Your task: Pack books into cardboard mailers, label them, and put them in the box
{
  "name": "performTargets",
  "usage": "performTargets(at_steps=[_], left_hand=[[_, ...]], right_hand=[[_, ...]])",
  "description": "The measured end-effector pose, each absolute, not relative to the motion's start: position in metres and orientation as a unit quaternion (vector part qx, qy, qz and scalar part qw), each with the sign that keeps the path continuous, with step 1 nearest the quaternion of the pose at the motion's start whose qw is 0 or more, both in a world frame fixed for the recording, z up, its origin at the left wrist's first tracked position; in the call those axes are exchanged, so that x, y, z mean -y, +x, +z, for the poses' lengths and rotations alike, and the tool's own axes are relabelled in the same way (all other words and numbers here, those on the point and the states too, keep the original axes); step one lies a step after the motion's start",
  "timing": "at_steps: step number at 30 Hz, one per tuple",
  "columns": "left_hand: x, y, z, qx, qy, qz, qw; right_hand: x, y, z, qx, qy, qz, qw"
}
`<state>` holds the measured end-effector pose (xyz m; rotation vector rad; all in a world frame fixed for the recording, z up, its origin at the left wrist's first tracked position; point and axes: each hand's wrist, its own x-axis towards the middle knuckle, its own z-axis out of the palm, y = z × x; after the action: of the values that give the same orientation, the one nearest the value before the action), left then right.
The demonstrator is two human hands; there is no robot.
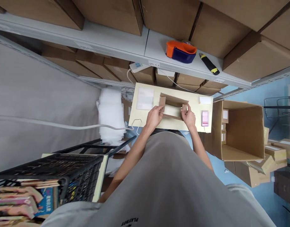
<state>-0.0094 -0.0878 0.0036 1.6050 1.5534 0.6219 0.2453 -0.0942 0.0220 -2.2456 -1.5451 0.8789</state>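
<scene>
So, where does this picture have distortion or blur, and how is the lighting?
Head view: wide-angle stretching swells the grey fabric shirt toward the bottom edge; colourful books at lower left look smeared, while the open brown cardboard box is fairly clear; light looks soft and even, without strong glare on the pale yellow table.

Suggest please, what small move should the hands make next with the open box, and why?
I would probably fold the short end flaps inward: the left hand and right hand are at opposite ends of the box, and its top looks open.
</scene>
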Motion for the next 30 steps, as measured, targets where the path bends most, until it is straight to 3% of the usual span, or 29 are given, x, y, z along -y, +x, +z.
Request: performTargets(at_steps=[6,17,27,30], left_hand=[[0.081,-0.003,-0.007,-0.6,0.697,0.209,0.331],[0.068,-0.016,-0.021,-0.574,0.704,0.214,0.359],[0.062,-0.024,-0.036,-0.597,0.667,0.264,0.36],[0.055,-0.019,-0.038,-0.61,0.659,0.275,0.344]], right_hand=[[0.084,0.245,0.018,0.526,-0.792,0.296,0.092],[0.081,0.273,-0.003,0.545,-0.76,0.271,0.226],[0.102,0.293,-0.016,0.508,-0.676,0.453,0.281],[0.104,0.298,-0.019,0.521,-0.666,0.455,0.279]])
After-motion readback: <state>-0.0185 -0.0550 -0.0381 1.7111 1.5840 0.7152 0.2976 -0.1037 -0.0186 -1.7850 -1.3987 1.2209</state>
